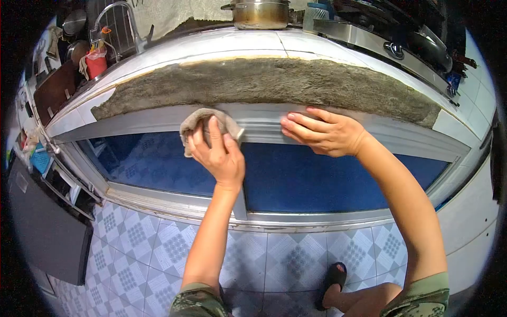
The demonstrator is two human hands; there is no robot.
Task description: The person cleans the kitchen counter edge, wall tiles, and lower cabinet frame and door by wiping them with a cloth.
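Note:
My left hand presses a beige cloth against the upper metal frame of a cabinet under the counter. Its fingers lie over the cloth, which bunches around them. To the right, my right hand rests on the same frame with its fingers stretched out and nothing in them. Below both hands are the blue sliding door panels. A rough grey strip of bare cement runs along the counter edge just above the frame.
On the white tiled counter stand a metal pot and a gas stove at the right. A faucet and a red container are at the left. A dark grey cabinet borders the tiled floor.

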